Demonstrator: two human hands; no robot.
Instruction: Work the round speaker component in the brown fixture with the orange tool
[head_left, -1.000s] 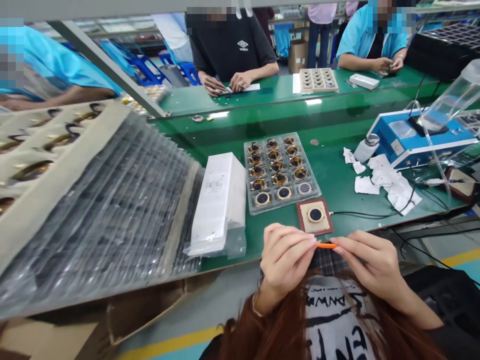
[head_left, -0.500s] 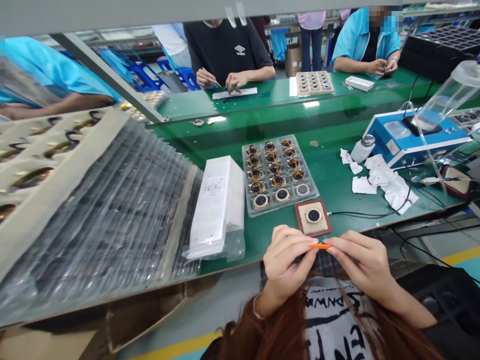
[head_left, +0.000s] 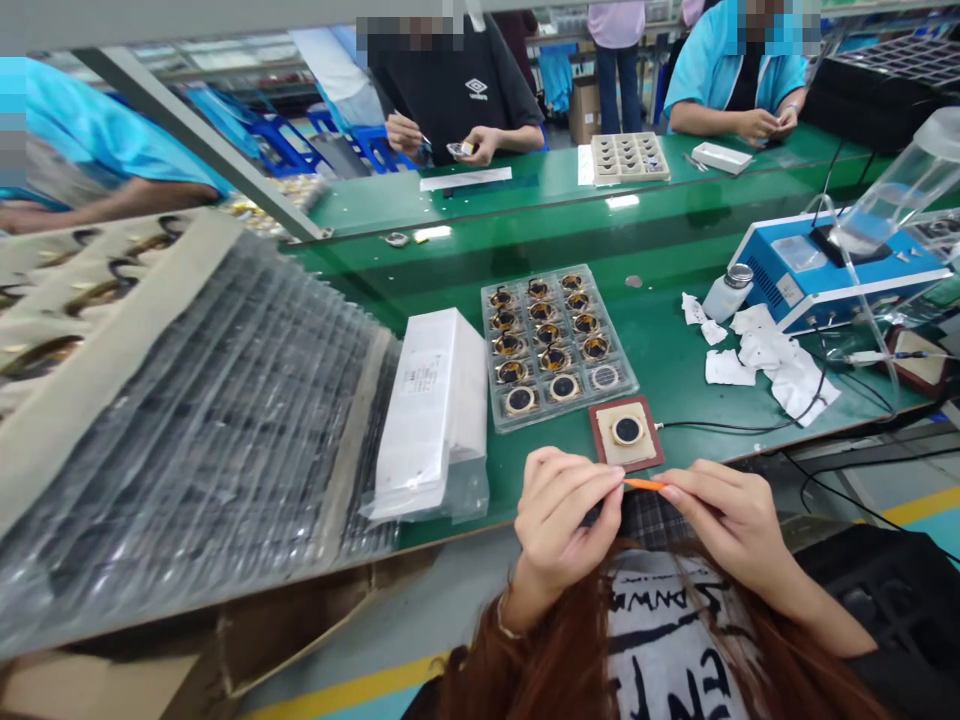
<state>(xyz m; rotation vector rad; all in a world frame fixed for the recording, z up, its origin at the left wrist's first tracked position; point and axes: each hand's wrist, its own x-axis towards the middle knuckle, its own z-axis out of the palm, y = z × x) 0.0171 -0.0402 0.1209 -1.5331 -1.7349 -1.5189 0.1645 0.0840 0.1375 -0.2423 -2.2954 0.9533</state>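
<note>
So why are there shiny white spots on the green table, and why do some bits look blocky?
Head view: overhead lamps glare as white patches on the glossy green table; the stack of clear plastic trays sparkles too; faces are blocked out in squares; the wide lens bends the edges; the left hand and right hand pinching the thin orange stick look sharp.
</note>
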